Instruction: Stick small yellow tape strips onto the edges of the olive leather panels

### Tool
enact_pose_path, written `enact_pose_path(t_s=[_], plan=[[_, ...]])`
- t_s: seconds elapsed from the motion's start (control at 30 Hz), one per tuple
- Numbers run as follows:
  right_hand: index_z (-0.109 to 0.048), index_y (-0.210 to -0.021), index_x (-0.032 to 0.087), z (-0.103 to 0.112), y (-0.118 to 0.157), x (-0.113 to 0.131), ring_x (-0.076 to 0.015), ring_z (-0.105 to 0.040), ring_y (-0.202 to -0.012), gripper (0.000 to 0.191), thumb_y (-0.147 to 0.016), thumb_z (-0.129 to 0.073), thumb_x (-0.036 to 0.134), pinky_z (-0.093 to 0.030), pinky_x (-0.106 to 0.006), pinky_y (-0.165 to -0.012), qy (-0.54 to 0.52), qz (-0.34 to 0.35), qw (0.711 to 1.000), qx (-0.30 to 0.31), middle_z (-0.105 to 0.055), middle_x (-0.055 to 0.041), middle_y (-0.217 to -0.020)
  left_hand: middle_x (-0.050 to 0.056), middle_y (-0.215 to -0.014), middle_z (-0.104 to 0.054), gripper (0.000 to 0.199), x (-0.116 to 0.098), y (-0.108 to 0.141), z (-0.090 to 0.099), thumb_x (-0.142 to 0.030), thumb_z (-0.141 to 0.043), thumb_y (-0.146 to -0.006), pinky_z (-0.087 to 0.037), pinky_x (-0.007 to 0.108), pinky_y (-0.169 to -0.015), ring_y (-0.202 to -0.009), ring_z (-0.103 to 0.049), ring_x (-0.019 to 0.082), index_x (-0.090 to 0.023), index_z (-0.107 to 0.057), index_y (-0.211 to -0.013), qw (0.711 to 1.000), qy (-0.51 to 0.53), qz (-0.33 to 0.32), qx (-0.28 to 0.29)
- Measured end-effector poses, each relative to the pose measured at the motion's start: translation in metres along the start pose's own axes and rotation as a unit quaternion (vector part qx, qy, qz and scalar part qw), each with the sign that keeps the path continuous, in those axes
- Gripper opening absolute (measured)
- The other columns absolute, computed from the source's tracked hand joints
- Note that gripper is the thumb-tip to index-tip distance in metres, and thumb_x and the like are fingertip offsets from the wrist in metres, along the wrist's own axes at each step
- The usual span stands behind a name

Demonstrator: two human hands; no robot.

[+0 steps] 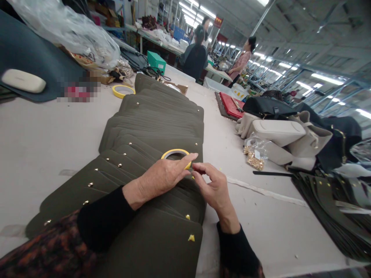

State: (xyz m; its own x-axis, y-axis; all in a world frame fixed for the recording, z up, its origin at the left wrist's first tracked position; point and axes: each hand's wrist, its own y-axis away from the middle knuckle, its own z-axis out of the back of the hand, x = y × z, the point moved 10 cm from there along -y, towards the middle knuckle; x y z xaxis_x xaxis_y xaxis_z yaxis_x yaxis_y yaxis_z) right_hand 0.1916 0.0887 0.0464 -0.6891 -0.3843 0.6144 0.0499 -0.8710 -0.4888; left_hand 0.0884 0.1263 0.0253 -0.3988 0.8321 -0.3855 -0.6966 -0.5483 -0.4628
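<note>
My left hand (162, 175) is closed on a roll of yellow tape (176, 151), whose far rim shows beyond the fingers. Close beside it, my right hand (213, 185) pinches thumb and forefinger together at a small bit of yellow tape (193, 177), partly hidden by the fingers. Both hands are over a long row of overlapping dark olive panels (156, 133) with rounded corners and small gold-coloured metal studs. On the nearer panels, a yellow tape scrap (191, 238) and another yellow scrap (188, 217) cover spots near the right edge.
A second yellow tape roll (123, 91) lies at the far left of the panels. To the right are pale and black bags (279, 131), a packet of gold hardware (255, 158) and stacked dark strips (324, 208). A white case (23, 80) rests on the left. Several people stand farther back.
</note>
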Motion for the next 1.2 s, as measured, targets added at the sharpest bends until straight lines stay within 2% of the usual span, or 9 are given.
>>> enact_pose_path(t_s=[0.2, 0.33, 0.53, 0.6, 0.7, 0.87, 1.0, 1.1, 1.2], plan=[[-0.064, -0.086, 0.021, -0.011, 0.000, 0.010, -0.0142, -0.063, -0.075, 0.016, -0.087, -0.050, 0.013, -0.050, -0.027, -0.070, 0.075, 0.065, 0.995, 0.014, -0.068, -0.0031, -0.082, 0.007, -0.111, -0.068, 0.044, -0.005, 0.000, -0.002, -0.023, -0.051, -0.093, -0.054, 0.025, -0.077, -0.089, -0.069, 0.016, -0.018, -0.036, -0.133, 1.000, 0.002, -0.015, 0.007], [-0.061, -0.078, 0.020, -0.009, 0.003, 0.010, -0.0118, -0.059, -0.061, 0.014, -0.083, -0.051, 0.012, -0.047, -0.024, -0.062, 0.114, 0.071, 0.991, -0.026, -0.065, -0.0005, -0.070, 0.004, -0.100, -0.068, 0.027, -0.005, 0.001, -0.008, -0.021, -0.043, -0.095, -0.052, 0.025, -0.072, -0.087, -0.069, 0.016, -0.018, -0.042, -0.122, 0.999, 0.008, -0.015, 0.046], [-0.063, -0.077, 0.019, -0.005, 0.007, 0.016, -0.0119, -0.058, -0.058, 0.014, -0.080, -0.052, 0.012, -0.046, -0.024, -0.059, 0.154, 0.070, 0.982, -0.082, -0.064, -0.0002, -0.065, 0.001, -0.082, -0.064, 0.013, -0.005, -0.002, -0.005, -0.019, -0.039, -0.095, -0.048, 0.023, -0.065, -0.077, -0.065, 0.015, -0.018, -0.052, -0.095, 0.999, -0.030, -0.006, 0.034], [-0.065, -0.077, 0.018, -0.004, 0.007, 0.011, -0.0120, -0.058, -0.058, 0.012, -0.079, -0.054, 0.014, -0.047, -0.025, -0.059, 0.127, 0.027, 0.987, -0.095, -0.064, -0.0001, -0.065, 0.000, -0.077, -0.062, 0.016, -0.007, -0.004, -0.003, -0.018, -0.038, -0.095, -0.046, 0.023, -0.063, -0.073, -0.063, 0.015, -0.018, -0.053, -0.089, 0.998, -0.053, -0.008, 0.025], [-0.066, -0.076, 0.017, -0.006, 0.008, -0.021, -0.0116, -0.057, -0.054, 0.009, -0.078, -0.058, 0.021, -0.047, -0.024, -0.054, -0.004, -0.127, 0.986, -0.106, -0.065, 0.0008, -0.063, 0.001, -0.074, -0.060, 0.019, -0.014, -0.004, 0.003, -0.017, -0.037, -0.094, -0.044, 0.024, -0.060, -0.069, -0.060, 0.015, -0.017, -0.054, -0.085, 0.997, -0.077, -0.020, -0.016], [-0.067, -0.074, 0.015, -0.007, 0.023, -0.094, -0.0115, -0.055, -0.046, 0.022, -0.070, -0.069, 0.036, -0.049, -0.025, -0.047, -0.202, -0.338, 0.909, -0.134, -0.061, 0.0024, -0.054, 0.000, -0.075, -0.061, 0.018, -0.021, 0.001, 0.010, -0.019, -0.038, -0.095, -0.045, 0.023, -0.063, -0.069, -0.058, 0.013, -0.017, -0.055, -0.088, 0.996, -0.059, -0.027, -0.063], [-0.070, -0.077, 0.013, -0.008, 0.025, -0.119, -0.0108, -0.057, -0.050, 0.031, -0.067, -0.074, 0.042, -0.049, -0.024, -0.050, -0.217, -0.352, 0.907, -0.078, -0.065, -0.0006, -0.059, 0.003, -0.081, -0.062, 0.014, -0.008, -0.003, -0.008, -0.018, -0.042, -0.094, -0.046, 0.025, -0.066, -0.079, -0.058, 0.017, -0.016, -0.056, -0.092, 0.993, -0.119, 0.007, 0.016], [-0.071, -0.078, 0.014, -0.012, 0.023, -0.120, -0.0096, -0.054, -0.048, 0.032, -0.068, -0.072, 0.044, -0.046, -0.022, -0.048, -0.177, -0.337, 0.924, -0.045, -0.064, -0.0003, -0.059, 0.005, -0.088, -0.063, 0.011, 0.002, -0.006, -0.023, -0.015, -0.046, -0.092, -0.047, 0.028, -0.067, -0.086, -0.056, 0.020, -0.017, -0.056, -0.094, 0.985, -0.143, 0.036, 0.090], [-0.070, -0.080, 0.014, -0.015, 0.019, -0.117, -0.0105, -0.053, -0.048, 0.032, -0.072, -0.067, 0.045, -0.045, -0.022, -0.047, -0.124, -0.327, 0.936, -0.038, -0.064, -0.0006, -0.059, 0.005, -0.091, -0.062, 0.013, 0.005, -0.006, -0.028, -0.014, -0.045, -0.092, -0.048, 0.029, -0.067, -0.086, -0.054, 0.021, -0.018, -0.057, -0.096, 0.982, -0.137, 0.051, 0.119]])
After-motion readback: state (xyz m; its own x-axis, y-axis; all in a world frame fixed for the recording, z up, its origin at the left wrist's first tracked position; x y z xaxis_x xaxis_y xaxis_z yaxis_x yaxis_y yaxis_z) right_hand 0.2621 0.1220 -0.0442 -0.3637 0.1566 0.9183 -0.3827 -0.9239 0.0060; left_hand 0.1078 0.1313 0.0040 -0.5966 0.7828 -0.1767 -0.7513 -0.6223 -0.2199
